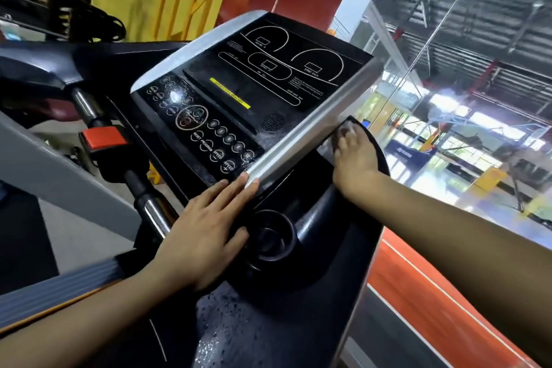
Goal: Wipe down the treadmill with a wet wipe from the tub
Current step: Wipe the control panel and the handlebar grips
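My right hand presses wipe at console silver edge, right-centre, fingers curled on it; left hand flat, fingers together; risk: wet buttons triggered by drips.

The treadmill's console face was glossy black plastic with printed white markings, edged by a brushed silver trim that looked like metal; the cup holder was shiny black plastic, and the handlebar was polished chrome
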`<action>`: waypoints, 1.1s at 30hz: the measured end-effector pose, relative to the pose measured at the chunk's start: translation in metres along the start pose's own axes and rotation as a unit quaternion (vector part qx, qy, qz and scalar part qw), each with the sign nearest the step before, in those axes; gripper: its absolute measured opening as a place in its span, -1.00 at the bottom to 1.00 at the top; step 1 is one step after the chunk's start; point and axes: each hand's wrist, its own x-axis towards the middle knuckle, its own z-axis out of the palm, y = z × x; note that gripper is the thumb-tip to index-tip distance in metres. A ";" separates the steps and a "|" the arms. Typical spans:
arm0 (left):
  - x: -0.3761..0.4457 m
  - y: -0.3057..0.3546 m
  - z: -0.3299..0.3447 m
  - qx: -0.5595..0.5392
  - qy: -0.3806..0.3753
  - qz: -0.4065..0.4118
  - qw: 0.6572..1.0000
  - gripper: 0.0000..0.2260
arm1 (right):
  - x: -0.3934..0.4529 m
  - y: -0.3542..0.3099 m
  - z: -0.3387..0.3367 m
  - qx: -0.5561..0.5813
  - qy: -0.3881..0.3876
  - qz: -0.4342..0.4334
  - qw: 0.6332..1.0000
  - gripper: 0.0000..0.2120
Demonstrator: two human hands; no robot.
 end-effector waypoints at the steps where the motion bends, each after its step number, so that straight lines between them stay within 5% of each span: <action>1: 0.000 -0.001 0.000 -0.001 -0.002 0.001 1.000 -0.34 | -0.007 0.004 0.000 0.029 -0.004 0.009 1.000 -0.37; 8: 0.000 -0.001 0.002 0.003 0.007 0.001 1.000 -0.35 | -0.060 0.015 0.022 0.261 -0.038 0.001 0.964 -0.37; 16: 0.002 -0.002 0.000 0.007 0.006 0.002 1.000 -0.36 | 0.032 0.043 0.033 0.335 0.090 -0.043 0.937 -0.41; 23: -0.001 0.001 0.000 0.008 -0.006 0.000 1.000 -0.35 | -0.073 0.039 0.055 0.450 0.048 -0.028 0.891 -0.38; 28: -0.001 0.003 -0.002 0.007 -0.010 -0.004 1.000 -0.34 | -0.138 0.016 0.026 0.378 0.003 -0.075 0.923 -0.37; 33: -0.001 0.004 -0.004 -0.003 -0.014 -0.012 1.000 -0.33 | -0.098 -0.017 -0.011 0.060 -0.135 -0.233 0.961 -0.54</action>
